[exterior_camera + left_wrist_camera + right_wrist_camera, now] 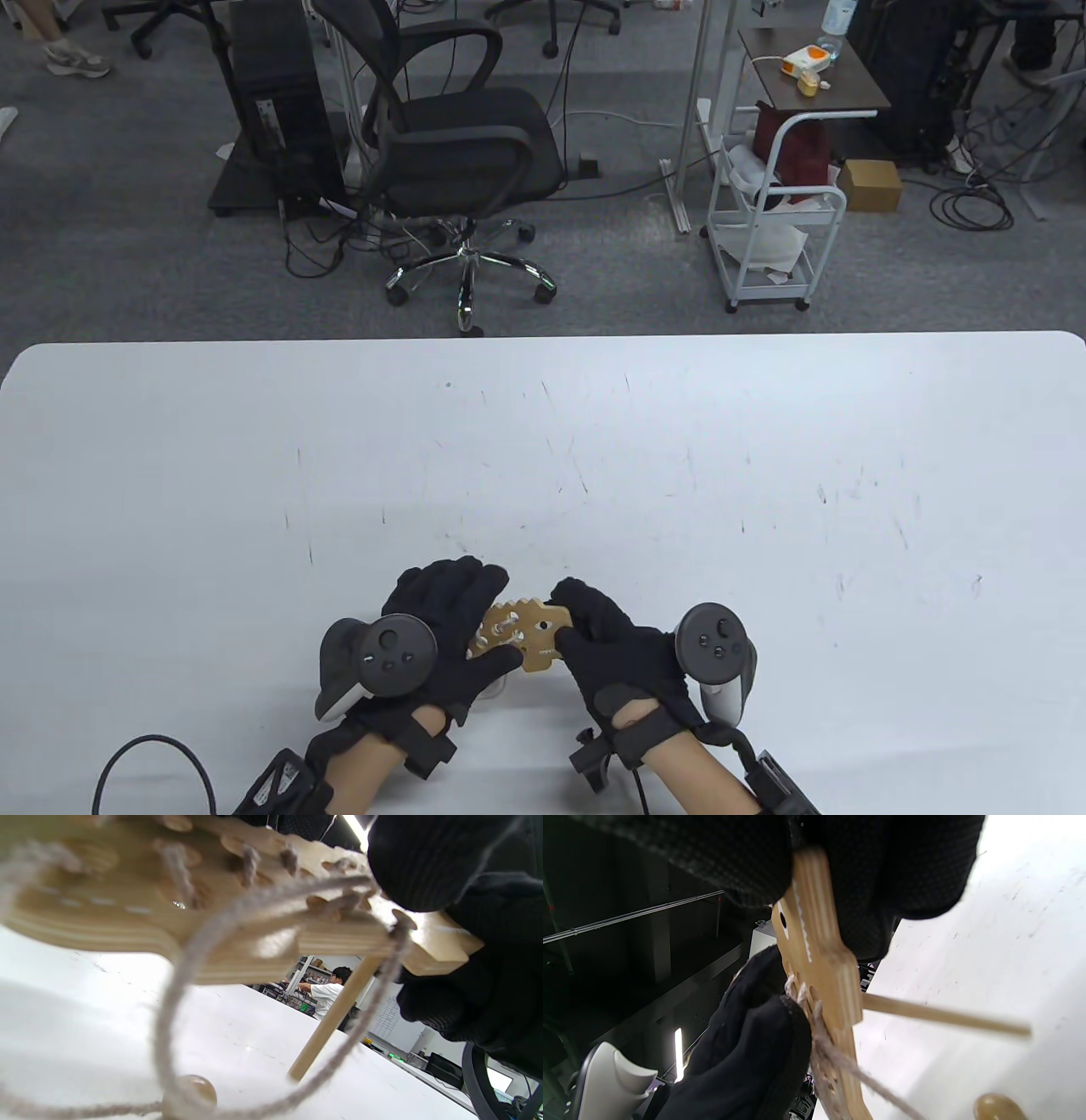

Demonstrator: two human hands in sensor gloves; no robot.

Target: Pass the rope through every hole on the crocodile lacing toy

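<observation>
Both hands hold the wooden crocodile lacing toy (528,632) a little above the white table, near its front edge. My left hand (458,615) grips its left end, fingers over the top. My right hand (594,628) grips its right end. From below, the left wrist view shows the toy (237,942) with pale rope (182,984) laced through several holes and hanging in a loop. A wooden needle stick (331,1018) hangs down from the toy toward the table. A wooden bead (191,1092) lies on the table. In the right wrist view the toy (823,971) is edge-on, the stick (941,1016) pointing out.
The white table (764,475) stretches ahead and to both sides of the hands. A black cable (144,755) loops at the table's front left. An office chair (458,144) and a white cart (772,221) stand on the floor beyond the far edge.
</observation>
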